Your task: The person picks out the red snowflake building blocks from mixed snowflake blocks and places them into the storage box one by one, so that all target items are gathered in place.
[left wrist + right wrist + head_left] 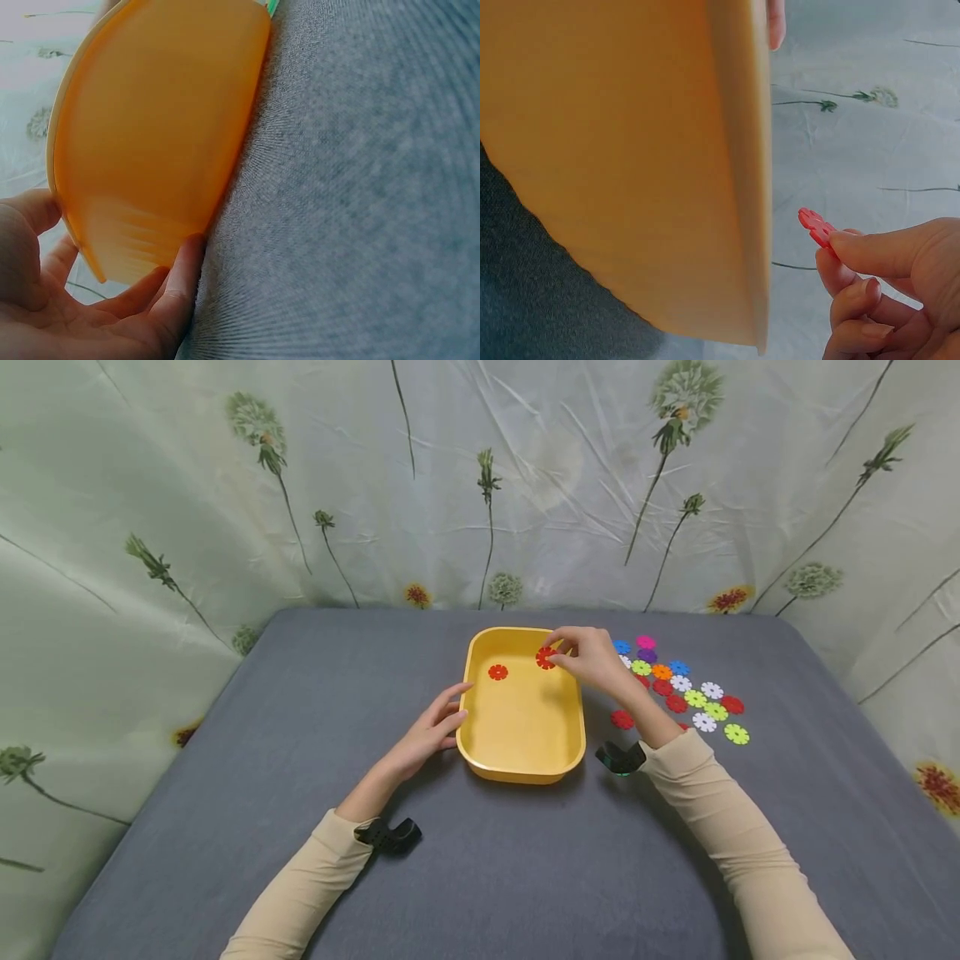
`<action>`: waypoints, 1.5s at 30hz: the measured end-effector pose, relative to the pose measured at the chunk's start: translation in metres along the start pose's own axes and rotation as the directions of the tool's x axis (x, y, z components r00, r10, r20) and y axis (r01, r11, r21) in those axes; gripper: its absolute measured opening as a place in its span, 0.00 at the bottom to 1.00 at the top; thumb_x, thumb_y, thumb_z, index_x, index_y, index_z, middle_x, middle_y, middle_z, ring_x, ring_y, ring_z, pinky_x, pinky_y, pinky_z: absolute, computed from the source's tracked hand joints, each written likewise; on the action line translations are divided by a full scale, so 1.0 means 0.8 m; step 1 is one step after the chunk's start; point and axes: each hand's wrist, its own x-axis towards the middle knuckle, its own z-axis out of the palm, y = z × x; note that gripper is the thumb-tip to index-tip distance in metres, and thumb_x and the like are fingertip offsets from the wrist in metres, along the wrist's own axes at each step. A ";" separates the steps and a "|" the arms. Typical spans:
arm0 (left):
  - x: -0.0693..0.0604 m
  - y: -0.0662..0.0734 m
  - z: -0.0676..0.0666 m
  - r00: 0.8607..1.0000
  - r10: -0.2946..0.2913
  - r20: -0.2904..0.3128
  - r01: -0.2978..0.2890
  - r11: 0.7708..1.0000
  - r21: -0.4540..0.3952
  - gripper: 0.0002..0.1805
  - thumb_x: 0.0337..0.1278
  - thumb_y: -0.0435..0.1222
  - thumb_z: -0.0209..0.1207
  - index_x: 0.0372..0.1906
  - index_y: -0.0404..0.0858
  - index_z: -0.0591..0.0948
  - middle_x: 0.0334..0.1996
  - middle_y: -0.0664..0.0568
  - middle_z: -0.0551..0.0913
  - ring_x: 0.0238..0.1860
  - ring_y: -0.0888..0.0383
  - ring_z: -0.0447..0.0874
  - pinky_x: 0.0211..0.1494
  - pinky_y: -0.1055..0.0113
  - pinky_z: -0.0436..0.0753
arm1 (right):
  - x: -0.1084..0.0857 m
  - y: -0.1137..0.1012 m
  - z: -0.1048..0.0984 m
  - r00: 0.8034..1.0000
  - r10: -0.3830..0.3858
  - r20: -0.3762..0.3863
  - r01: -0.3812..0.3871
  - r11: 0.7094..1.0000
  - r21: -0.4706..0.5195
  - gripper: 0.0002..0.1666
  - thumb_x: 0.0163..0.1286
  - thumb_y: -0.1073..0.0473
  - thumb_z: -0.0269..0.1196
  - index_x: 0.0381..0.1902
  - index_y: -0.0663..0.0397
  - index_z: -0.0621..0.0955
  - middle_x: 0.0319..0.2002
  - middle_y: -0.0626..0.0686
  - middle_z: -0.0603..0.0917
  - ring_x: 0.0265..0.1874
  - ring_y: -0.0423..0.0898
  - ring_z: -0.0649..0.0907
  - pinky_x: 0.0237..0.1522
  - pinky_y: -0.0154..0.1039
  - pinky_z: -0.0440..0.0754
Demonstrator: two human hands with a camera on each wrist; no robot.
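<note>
A yellow plastic tub [520, 774] stands upright on the table. My left hand [426, 737] holds its left side: in the left wrist view thumb and forefinger are at the rim, and other fingers [180, 281] touch the outer wall. Above the tub's far right part, my right hand [596, 662] pinches a red notched disc [546, 658] between thumb and fingers. That disc [817, 227] shows nearly edge-on in the right wrist view, beyond the tub's rim. Another red disc [498, 672] is inside the tub, towards its far left.
Right of the tub lie several loose notched discs, among them an orange disc [662, 672], a pink disc [646, 642] and a white disc [704, 722]. My right forearm partly covers them. A grey cloth [225, 760] covers the table; a flower-print curtain [420, 535] hangs behind.
</note>
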 end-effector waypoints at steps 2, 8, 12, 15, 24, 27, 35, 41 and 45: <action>0.000 0.000 -0.001 1.000 0.004 -0.002 -0.004 1.000 0.000 0.28 0.69 0.48 0.45 0.71 0.58 0.54 0.69 0.40 0.58 0.65 0.42 0.67 0.59 0.55 0.78 | 0.004 -0.001 0.003 1.000 -0.006 0.015 0.006 1.000 -0.003 0.10 0.62 0.63 0.63 0.42 0.57 0.83 0.33 0.61 0.86 0.23 0.48 0.78 0.24 0.32 0.71; 0.000 -0.001 0.000 1.000 0.010 0.002 -0.010 1.000 0.008 0.28 0.69 0.48 0.45 0.71 0.57 0.54 0.69 0.40 0.59 0.65 0.42 0.68 0.59 0.54 0.79 | 0.013 -0.001 0.012 0.998 -0.014 0.068 0.014 1.000 -0.010 0.10 0.62 0.64 0.62 0.42 0.58 0.83 0.33 0.61 0.86 0.27 0.50 0.81 0.24 0.32 0.71; 0.000 -0.001 0.001 1.000 -0.004 -0.004 0.004 1.000 0.016 0.28 0.70 0.47 0.45 0.71 0.57 0.54 0.69 0.40 0.58 0.65 0.42 0.67 0.60 0.54 0.78 | 0.017 -0.004 0.016 0.995 -0.019 0.093 0.022 0.999 -0.024 0.10 0.62 0.64 0.62 0.42 0.57 0.83 0.33 0.60 0.86 0.28 0.49 0.81 0.24 0.32 0.72; 0.000 -0.001 0.001 1.000 -0.012 -0.014 0.012 1.000 0.022 0.27 0.71 0.45 0.44 0.71 0.58 0.54 0.69 0.40 0.58 0.65 0.42 0.67 0.60 0.53 0.78 | 0.020 -0.009 0.014 0.994 -0.041 0.101 0.044 0.999 -0.027 0.10 0.62 0.64 0.62 0.41 0.57 0.83 0.33 0.60 0.86 0.28 0.49 0.81 0.25 0.32 0.73; 0.000 0.001 -0.001 1.000 -0.004 -0.016 0.004 1.000 0.024 0.27 0.71 0.45 0.44 0.71 0.56 0.53 0.69 0.40 0.58 0.65 0.42 0.67 0.61 0.53 0.77 | 0.030 -0.027 0.005 0.989 -0.072 0.131 0.080 0.995 -0.061 0.10 0.62 0.65 0.62 0.42 0.57 0.83 0.33 0.60 0.87 0.28 0.50 0.82 0.26 0.33 0.73; 0.000 0.001 -0.001 1.000 -0.007 -0.014 0.007 1.000 0.019 0.28 0.70 0.46 0.45 0.71 0.56 0.53 0.69 0.40 0.58 0.65 0.42 0.67 0.61 0.53 0.77 | 0.033 -0.030 0.008 0.986 -0.064 0.153 0.074 0.995 -0.060 0.11 0.62 0.65 0.61 0.43 0.58 0.83 0.33 0.60 0.87 0.30 0.51 0.83 0.28 0.33 0.74; 0.000 0.000 0.002 1.000 -0.010 -0.029 0.010 1.000 -0.010 0.27 0.70 0.46 0.45 0.70 0.57 0.55 0.68 0.40 0.60 0.66 0.44 0.67 0.60 0.53 0.77 | 0.044 -0.032 0.022 0.981 -0.039 0.192 0.052 0.997 -0.060 0.12 0.61 0.65 0.62 0.43 0.57 0.83 0.34 0.59 0.87 0.31 0.50 0.83 0.30 0.34 0.75; 0.002 0.000 0.003 1.000 -0.006 -0.018 0.006 1.000 -0.015 0.27 0.71 0.44 0.44 0.71 0.55 0.54 0.68 0.40 0.60 0.66 0.43 0.66 0.61 0.52 0.77 | 0.056 -0.030 0.034 0.978 -0.019 0.210 0.029 0.998 -0.048 0.11 0.60 0.65 0.63 0.42 0.56 0.84 0.32 0.59 0.87 0.30 0.49 0.82 0.32 0.34 0.75; 0.002 -0.001 0.002 1.000 -0.010 -0.015 0.010 1.000 -0.009 0.27 0.71 0.44 0.45 0.71 0.56 0.54 0.68 0.40 0.60 0.66 0.43 0.66 0.61 0.52 0.77 | 0.060 -0.030 0.038 0.974 -0.004 0.227 0.015 0.999 -0.047 0.11 0.60 0.64 0.63 0.42 0.57 0.84 0.33 0.60 0.87 0.32 0.51 0.83 0.33 0.35 0.75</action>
